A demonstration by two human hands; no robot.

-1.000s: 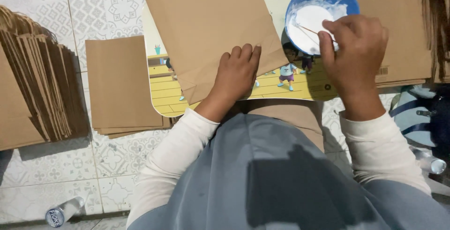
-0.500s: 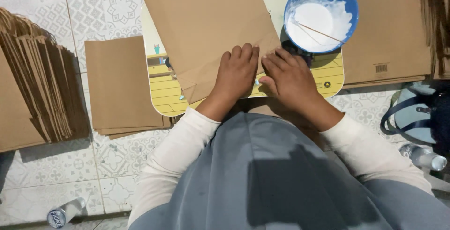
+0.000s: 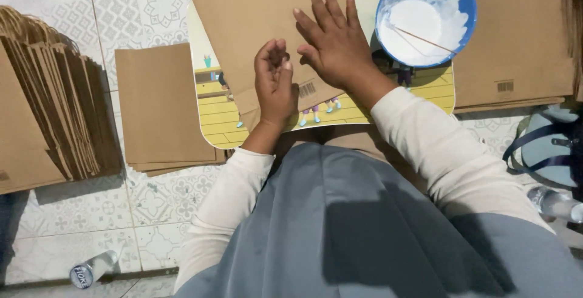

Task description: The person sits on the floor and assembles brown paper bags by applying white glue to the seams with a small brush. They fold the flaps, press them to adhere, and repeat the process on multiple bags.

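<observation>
A flat brown paper bag lies tilted on a small lap table with a cartoon print. My right hand lies flat on the bag's lower right part, fingers spread, pressing it down. My left hand rests on the bag's lower edge beside it, fingers curled, holding nothing that I can see. A blue bowl of white paste with a thin stick in it stands on the table just right of my right hand.
A stack of flat brown bags lies on the tiled floor at left. Further left stands a thick row of bags with twisted handles. Another brown stack lies at right, a dark-strapped bag below it. Two plastic bottles lie on the floor.
My right hand left the bowl, came down to the bag's lower edge, then slid up and flattened on the bag. My left hand's fingers curled and drew back slightly.
</observation>
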